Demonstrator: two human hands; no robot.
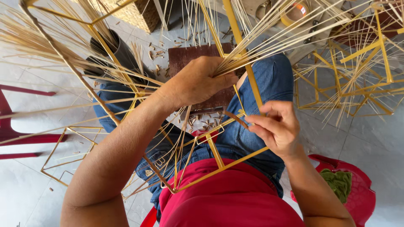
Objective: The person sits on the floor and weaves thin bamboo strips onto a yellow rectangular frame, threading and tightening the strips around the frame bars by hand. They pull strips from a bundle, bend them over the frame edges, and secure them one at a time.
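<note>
Left hand (198, 82) grips reeds (269, 38) (yellow frame (235, 25) between); right hand (275, 128) pinches strip (235, 118).

This is looking like a small craft workshop for cane or wicker weaving, probably set up in a plain tiled room. Yellow metal frames (362, 80) are lying about on the pale tiled floor (25, 105), some already bristling with thin cane strands (38, 40). Short offcuts (158, 54) are littering the tiles around a dark wooden board (189, 56). A finished woven basket (134, 12) is standing near the top, a roll of tape (294, 11) is sitting on a surface, and red plastic chairs (21, 136) are waiting alongside.
</note>
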